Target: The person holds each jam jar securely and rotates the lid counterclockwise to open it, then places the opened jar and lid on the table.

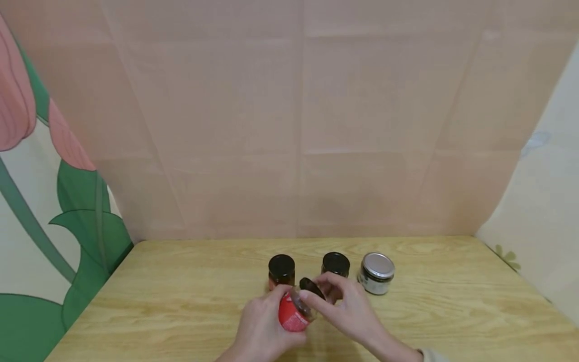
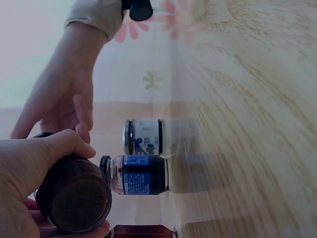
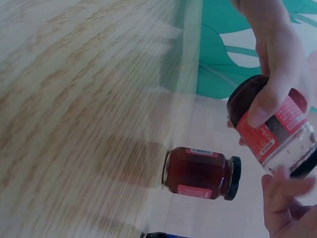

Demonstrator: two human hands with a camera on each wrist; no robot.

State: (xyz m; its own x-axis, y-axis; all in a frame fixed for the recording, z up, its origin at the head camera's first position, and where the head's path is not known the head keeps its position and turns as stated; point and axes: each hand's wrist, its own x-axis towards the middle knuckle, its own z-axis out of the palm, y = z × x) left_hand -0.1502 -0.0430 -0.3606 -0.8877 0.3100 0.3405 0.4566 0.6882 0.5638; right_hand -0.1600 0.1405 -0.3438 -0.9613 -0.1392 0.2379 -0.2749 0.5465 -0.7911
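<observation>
Jar labels (image 3: 257, 138), lettering blurred, unreadable

Four jars (image 1: 293, 317) (image 1: 282, 268) (image 1: 335, 263) (image 1: 377, 274), two hands (image 1: 262, 322) (image 1: 355, 307)

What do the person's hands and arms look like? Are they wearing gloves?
Nope! The left hand and right hand are both bare. A pale greyish-beige sleeve shows on the right side, with a small black thing beside it. No left sleeve shows in these pictures.
</observation>
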